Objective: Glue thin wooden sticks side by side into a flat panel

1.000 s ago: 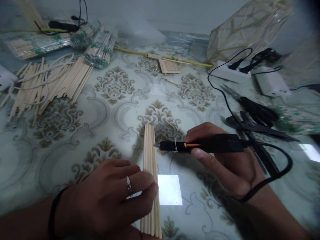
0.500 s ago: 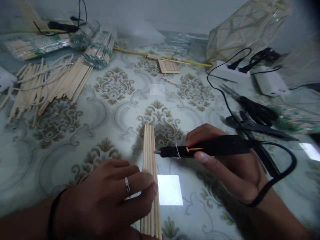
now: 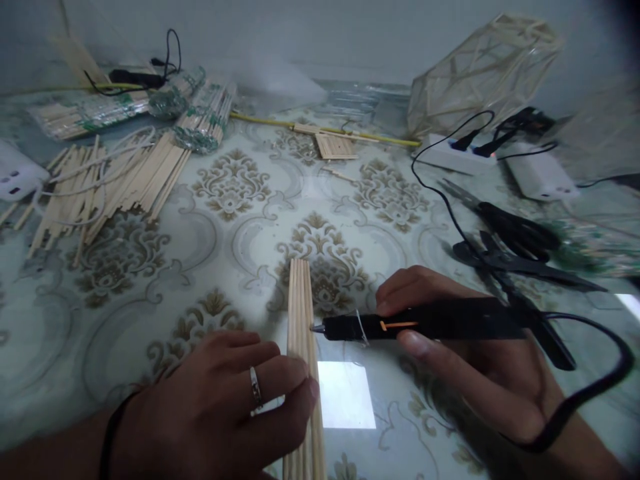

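Observation:
My left hand [image 3: 225, 403], with a ring and a dark wrist band, has its fingers closed around the lower part of a flat strip of wooden sticks [image 3: 300, 307] lying side by side. The strip points away from me over the patterned table. In my right hand [image 3: 465, 360] is a black hot glue gun [image 3: 450, 319] with an orange mark and a cable. Its metal nozzle points left and meets the strip's right edge, just beyond my left fingertips. A thin clear strand clings to its front. The strip's near end runs out of view.
Loose sticks [image 3: 135, 180] and plastic-wrapped stick bundles [image 3: 205, 117] lie at the left. Scissors [image 3: 515, 227] and black pliers [image 3: 525, 260] are beyond my right hand. Farther back are a white power strip [image 3: 455, 155], a stick frame [image 3: 485, 73] and a small stick panel [image 3: 335, 147].
The whole view has shifted, so things sit lower in the picture. The nozzle stays at the strip's right edge, slightly nearer my left fingers. Both hands keep their holds.

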### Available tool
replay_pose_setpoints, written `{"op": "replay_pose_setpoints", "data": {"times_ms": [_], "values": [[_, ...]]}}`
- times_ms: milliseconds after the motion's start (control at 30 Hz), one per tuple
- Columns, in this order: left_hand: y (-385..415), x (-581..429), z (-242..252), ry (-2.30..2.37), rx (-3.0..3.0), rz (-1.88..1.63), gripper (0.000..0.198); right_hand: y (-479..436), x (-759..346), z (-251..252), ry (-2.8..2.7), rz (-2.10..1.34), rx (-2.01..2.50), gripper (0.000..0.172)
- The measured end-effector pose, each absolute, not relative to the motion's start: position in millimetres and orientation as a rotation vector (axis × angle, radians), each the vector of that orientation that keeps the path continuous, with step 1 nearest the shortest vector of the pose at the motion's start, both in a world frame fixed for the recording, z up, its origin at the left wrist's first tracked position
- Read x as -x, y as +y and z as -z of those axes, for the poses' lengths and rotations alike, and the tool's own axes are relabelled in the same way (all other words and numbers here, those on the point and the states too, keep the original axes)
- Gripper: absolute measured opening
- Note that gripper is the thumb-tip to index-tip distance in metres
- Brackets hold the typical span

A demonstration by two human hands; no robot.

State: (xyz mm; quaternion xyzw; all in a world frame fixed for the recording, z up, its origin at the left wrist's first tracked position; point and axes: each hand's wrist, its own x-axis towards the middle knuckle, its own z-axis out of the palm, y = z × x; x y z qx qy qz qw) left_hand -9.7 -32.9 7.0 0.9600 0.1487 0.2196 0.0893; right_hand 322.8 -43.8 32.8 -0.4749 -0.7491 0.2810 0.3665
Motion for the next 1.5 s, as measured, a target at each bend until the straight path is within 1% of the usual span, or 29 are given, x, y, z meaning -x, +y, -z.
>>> {"op": "replay_pose_setpoints", "data": {"times_ms": [67,100,200,233,300,367,433,533,700,767,833,1033,1200,1367,1500], "values": [[-31.4,7.6,-10.1,0.471,-2.789,-0.761,0.030,-45.8,-320.7,-35.3,-1.882,-0.739,1.241,0.005],[-30.6,6.5,-12.2,0.484,-2.777,-0.788,0.025,-46.5,-320.0,-36.3,-1.866,-0.763,1.248,0.006],[-28.6,3.4,-18.4,0.483,-2.812,-0.764,0.021,-46.7,-319.3,-37.4,-1.860,-0.850,1.228,0.011],[-28.4,2.7,-19.4,0.505,-2.807,-0.770,0.016,-46.4,-319.1,-37.2,-1.860,-0.865,1.205,0.012],[-28.7,1.7,-18.7,0.537,-2.767,-0.845,0.009,-45.7,-318.0,-36.6,-1.835,-0.889,1.158,0.017],[-29.6,1.7,-15.8,0.539,-2.746,-0.919,0.007,-45.9,-316.1,-36.5,-1.810,-0.934,1.110,0.024],[-30.3,2.7,-12.9,0.535,-2.761,-0.906,0.009,-47.4,-314.0,-37.2,-1.800,-0.986,1.094,0.027],[-29.9,4.3,-12.4,0.506,-2.776,-0.846,0.015,-51.0,-312.5,-38.4,-1.781,-1.003,1.148,0.026],[-27.9,3.3,-15.4,0.525,-2.750,-0.887,0.014,-54.1,-311.7,-37.3,-1.739,-0.975,1.247,0.028],[-28.3,4.0,-14.6,0.527,-2.779,-0.870,0.018,-53.9,-311.5,-36.3,-1.728,-0.945,1.260,0.028],[-29.3,6.0,-12.7,0.515,-2.804,-0.850,0.022,-53.5,-311.7,-35.7,-1.728,-0.913,1.270,0.027],[-32.9,10.4,-7.5,0.507,-2.810,-0.838,0.023,-52.0,-314.6,-35.6,-1.759,-0.831,1.350,0.017],[-33.9,10.8,-8.6,0.515,-2.890,-0.765,0.035,-49.0,-315.3,-34.9,-1.743,-0.813,1.412,0.017],[-33.5,9.9,-12.8,0.527,-2.882,-0.742,0.029,-47.7,-315.0,-33.5,-1.739,-0.818,1.406,0.014],[-32.5,9.5,-13.9,0.529,-2.831,-0.755,0.030,-48.7,-312.1,-33.3,-1.745,-0.785,1.441,0.013]]}}
